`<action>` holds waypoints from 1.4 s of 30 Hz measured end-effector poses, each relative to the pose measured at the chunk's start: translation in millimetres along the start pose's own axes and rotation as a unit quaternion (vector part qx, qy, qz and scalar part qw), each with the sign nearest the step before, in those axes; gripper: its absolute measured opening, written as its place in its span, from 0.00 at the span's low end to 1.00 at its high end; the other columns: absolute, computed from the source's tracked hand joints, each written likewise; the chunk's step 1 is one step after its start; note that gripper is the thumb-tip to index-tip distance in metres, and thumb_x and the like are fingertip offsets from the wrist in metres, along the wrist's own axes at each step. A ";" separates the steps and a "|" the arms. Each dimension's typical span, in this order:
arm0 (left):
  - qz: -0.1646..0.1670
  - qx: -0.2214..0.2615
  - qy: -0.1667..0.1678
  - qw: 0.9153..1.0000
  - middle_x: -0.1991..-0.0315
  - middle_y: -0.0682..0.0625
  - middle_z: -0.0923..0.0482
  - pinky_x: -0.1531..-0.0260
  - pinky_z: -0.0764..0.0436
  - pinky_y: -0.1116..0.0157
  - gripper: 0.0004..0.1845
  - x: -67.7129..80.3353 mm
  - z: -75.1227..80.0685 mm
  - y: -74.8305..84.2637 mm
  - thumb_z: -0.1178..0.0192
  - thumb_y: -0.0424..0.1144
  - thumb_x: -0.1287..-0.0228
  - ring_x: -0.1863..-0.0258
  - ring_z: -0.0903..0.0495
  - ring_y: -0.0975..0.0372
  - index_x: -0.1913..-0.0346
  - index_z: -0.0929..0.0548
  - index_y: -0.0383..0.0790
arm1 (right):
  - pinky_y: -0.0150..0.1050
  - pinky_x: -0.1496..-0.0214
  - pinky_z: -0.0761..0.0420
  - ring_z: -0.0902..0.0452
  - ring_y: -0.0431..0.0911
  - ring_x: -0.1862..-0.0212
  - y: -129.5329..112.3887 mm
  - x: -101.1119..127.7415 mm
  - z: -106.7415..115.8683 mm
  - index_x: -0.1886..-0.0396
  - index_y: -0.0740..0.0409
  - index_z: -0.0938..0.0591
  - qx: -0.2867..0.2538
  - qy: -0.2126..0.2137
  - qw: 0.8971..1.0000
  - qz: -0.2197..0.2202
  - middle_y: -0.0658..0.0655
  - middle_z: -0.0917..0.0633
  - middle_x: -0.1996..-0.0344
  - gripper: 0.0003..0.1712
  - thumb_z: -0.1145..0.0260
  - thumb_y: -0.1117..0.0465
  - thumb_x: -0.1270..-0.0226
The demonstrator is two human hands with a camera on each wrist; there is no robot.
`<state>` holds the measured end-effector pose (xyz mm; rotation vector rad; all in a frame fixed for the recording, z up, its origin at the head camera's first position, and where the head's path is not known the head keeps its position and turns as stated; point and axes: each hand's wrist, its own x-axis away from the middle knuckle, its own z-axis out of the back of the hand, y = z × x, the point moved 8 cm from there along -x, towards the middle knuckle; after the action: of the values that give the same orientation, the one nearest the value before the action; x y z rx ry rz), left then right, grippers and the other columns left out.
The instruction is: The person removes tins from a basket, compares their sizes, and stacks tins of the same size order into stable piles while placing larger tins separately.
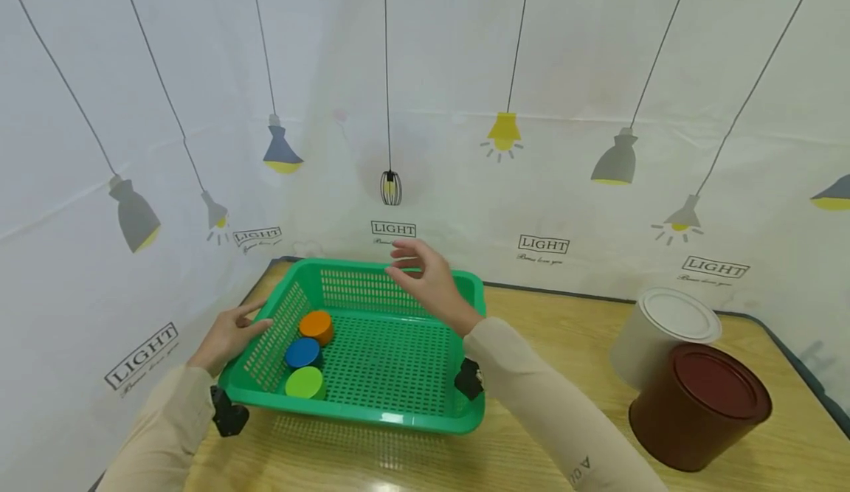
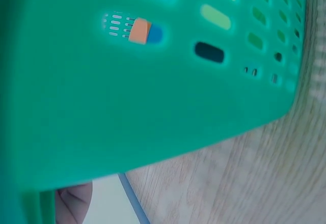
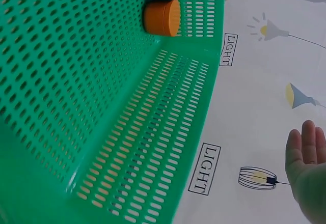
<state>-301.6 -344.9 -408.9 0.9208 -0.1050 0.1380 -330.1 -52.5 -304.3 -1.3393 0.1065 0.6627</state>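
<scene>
A green plastic basket [image 1: 352, 414] with slotted walls stands on the table. My left hand [image 1: 229, 337] holds its left rim; in the left wrist view the basket wall hides most of that hand [image 2: 74, 203]. My right hand [image 1: 434, 285] is raised over the far rim, fingers loosely bent with nothing between them. The right wrist view shows its fingers apart from the basket. Along the basket's left side lie three short round pieces: orange [image 1: 316, 327], blue [image 1: 303, 353] and light green [image 1: 305, 383]. A seam runs round the orange piece [image 3: 162, 18].
Right of the basket, a white lidded can [image 1: 664, 337] stands behind a dark brown lidded can [image 1: 697, 407] on the wood-grain table [image 1: 551, 418]. A white sheet [image 1: 451, 49] printed with hanging lamps rises behind the table and along its left side.
</scene>
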 end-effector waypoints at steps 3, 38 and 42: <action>0.002 0.009 0.000 1.000 0.56 0.30 0.29 0.77 0.22 0.61 0.33 -1.1 0.2 -2.2 0.48 0.44 0.36 0.78 0.23 0.60 0.33 0.47 0.37 | 0.36 0.53 0.26 0.27 0.50 0.52 15.3 -7.8 -9.1 0.43 0.59 0.30 0.005 0.001 1.000 -0.005 0.59 0.24 0.53 0.24 0.39 0.62 0.39; -0.025 0.013 0.022 0.999 0.69 0.41 0.26 0.82 0.25 0.61 0.31 0.8 3.1 0.5 0.49 0.44 0.35 0.84 0.27 0.60 0.33 0.45 0.38 | 0.32 0.54 0.27 0.31 0.52 0.46 82.8 20.2 -137.8 0.42 0.62 0.31 0.030 -0.343 0.926 -0.153 0.59 0.27 0.47 0.28 0.36 0.62 0.43; -0.024 0.016 0.023 0.999 0.66 0.39 0.26 0.81 0.24 0.61 0.31 0.5 2.8 -0.9 0.49 0.45 0.36 0.83 0.27 0.60 0.33 0.44 0.38 | 0.31 0.53 0.28 0.31 0.50 0.45 85.6 25.8 -148.6 0.41 0.61 0.31 0.040 -0.381 0.912 -0.149 0.58 0.28 0.45 0.29 0.36 0.62 0.43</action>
<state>-301.1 -347.7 -407.8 0.9512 -0.0381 0.1157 -308.0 -172.9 -427.1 -0.9127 -0.6841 0.8625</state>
